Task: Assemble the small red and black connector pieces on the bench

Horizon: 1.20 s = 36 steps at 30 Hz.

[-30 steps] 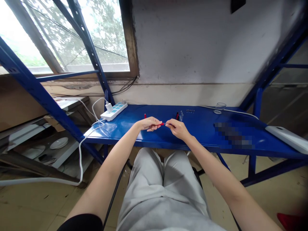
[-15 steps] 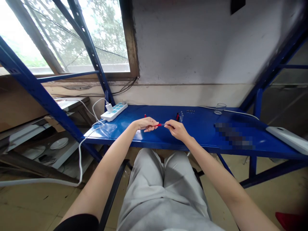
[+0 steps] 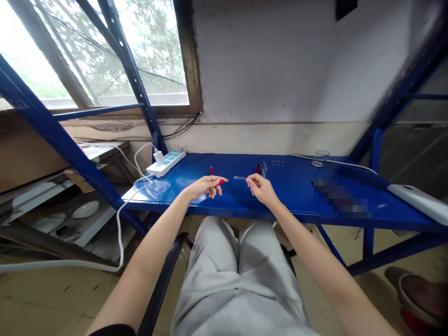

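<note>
My left hand (image 3: 206, 186) hovers over the blue shelf (image 3: 297, 196) and is closed on a small red cap (image 3: 221, 181). My right hand (image 3: 261, 187) pinches a thin clear tube (image 3: 241, 178) that points left toward the other hand. A gap separates the cap and the tube. Another small red piece (image 3: 211, 170) stands on the shelf behind my left hand. Red and dark small parts (image 3: 258, 168) sit behind my right hand, next to a row of tiny dark beads (image 3: 276, 162).
A white power strip (image 3: 165, 162) with a plugged charger and white cable lies at the shelf's left. A small glass (image 3: 319, 157) stands at the back right. A white flat device (image 3: 418, 200) lies far right. A shoe (image 3: 416, 294) shows at the floor, lower right.
The two hands have pulled apart: the red cap came off the clear tube and went left with my left hand. A shoe has come into view at the lower right.
</note>
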Tool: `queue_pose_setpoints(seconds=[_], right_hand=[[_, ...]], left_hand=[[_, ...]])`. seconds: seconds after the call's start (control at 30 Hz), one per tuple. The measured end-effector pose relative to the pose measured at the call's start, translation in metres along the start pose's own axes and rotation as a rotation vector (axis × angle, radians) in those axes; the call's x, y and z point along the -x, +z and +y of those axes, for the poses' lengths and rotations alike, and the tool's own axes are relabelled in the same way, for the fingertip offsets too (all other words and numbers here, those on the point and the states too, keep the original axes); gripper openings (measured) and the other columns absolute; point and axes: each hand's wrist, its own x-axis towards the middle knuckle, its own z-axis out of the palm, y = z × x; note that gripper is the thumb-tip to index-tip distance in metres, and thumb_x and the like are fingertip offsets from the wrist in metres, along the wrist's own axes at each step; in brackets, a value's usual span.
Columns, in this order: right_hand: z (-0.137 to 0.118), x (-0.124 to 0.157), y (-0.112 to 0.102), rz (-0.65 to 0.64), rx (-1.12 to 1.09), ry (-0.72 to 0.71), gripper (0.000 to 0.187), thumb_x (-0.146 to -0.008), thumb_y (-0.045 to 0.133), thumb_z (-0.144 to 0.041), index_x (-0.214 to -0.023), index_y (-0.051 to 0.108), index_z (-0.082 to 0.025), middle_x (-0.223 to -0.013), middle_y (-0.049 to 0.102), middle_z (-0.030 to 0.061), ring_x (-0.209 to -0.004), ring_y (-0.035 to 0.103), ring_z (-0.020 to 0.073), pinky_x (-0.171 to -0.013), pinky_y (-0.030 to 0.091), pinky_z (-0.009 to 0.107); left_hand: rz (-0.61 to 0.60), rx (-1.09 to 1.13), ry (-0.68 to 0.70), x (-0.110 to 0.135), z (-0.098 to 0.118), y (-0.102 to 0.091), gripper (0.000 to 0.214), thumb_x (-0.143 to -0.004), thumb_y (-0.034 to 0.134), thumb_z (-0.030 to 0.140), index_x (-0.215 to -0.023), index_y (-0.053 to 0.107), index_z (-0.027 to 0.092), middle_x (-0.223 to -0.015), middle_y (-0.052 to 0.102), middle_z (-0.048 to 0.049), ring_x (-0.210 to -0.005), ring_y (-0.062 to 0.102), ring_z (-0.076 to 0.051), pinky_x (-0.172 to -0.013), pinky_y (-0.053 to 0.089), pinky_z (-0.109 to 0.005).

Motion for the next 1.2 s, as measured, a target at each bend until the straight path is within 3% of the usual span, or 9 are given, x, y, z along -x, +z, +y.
queue_pose_setpoints(seconds=[0.2,0.47,0.6,0.73,0.93,1.2], right_hand=[[0.004,0.005,0.01,0.009,-0.093,0.049,0.032,-0.082,0.048,-0.052,-0.079,0.052,-0.02,-0.062,0.05,-0.0013,-0.044,0.044,0.0085,-0.043,0.037,0.023],[0.008,-0.004,0.013,0.07,-0.145,0.078,0.035,-0.08,0.049,-0.055,-0.079,0.052,-0.02,-0.063,0.051,-0.0012,-0.043,0.045,0.0083,-0.04,0.037,0.023],[0.016,-0.015,0.015,0.132,-0.117,0.067,0.037,-0.08,0.047,-0.056,-0.079,0.052,-0.02,-0.064,0.051,-0.001,-0.043,0.044,0.0083,-0.04,0.036,0.022],[0.019,-0.018,0.015,0.197,0.0,0.041,0.036,-0.082,0.044,-0.055,-0.079,0.052,-0.02,-0.064,0.052,-0.0002,-0.046,0.045,0.0094,-0.043,0.035,0.022],[0.016,-0.013,0.014,0.214,0.159,-0.009,0.034,-0.084,0.042,-0.052,-0.08,0.054,-0.02,-0.063,0.055,0.0016,-0.049,0.046,0.0119,-0.048,0.036,0.025],[0.017,-0.01,0.016,0.202,0.2,-0.049,0.032,-0.085,0.042,-0.049,-0.079,0.054,-0.02,-0.063,0.055,0.0014,-0.05,0.046,0.0121,-0.051,0.036,0.025]], left_hand=[[0.103,0.035,0.054,-0.005,-0.008,0.017,0.047,-0.077,0.058,0.046,-0.111,0.053,0.014,-0.077,0.067,-0.009,-0.057,0.059,-0.01,-0.05,0.039,-0.019],[0.42,0.078,0.231,-0.032,-0.024,0.018,0.038,-0.071,0.065,0.036,-0.102,0.062,0.015,-0.097,0.065,-0.0092,-0.084,0.059,-0.013,-0.067,0.042,-0.02],[0.616,0.047,0.269,-0.051,-0.02,0.025,0.029,-0.072,0.063,0.031,-0.097,0.065,0.016,-0.091,0.064,-0.0042,-0.078,0.054,-0.01,-0.063,0.039,-0.017],[0.73,0.102,0.339,-0.068,-0.02,0.032,0.022,-0.074,0.06,0.026,-0.093,0.063,0.016,-0.076,0.059,-0.0003,-0.065,0.049,-0.006,-0.059,0.037,-0.017],[0.793,0.314,0.248,-0.08,-0.039,0.031,0.02,-0.072,0.061,0.027,-0.086,0.055,0.013,-0.068,0.058,0.001,-0.054,0.049,-0.004,-0.056,0.038,-0.018],[0.693,0.404,0.205,-0.073,-0.039,0.034,0.02,-0.072,0.062,0.028,-0.082,0.056,0.011,-0.072,0.065,-0.0049,-0.052,0.054,-0.006,-0.057,0.042,-0.021]])
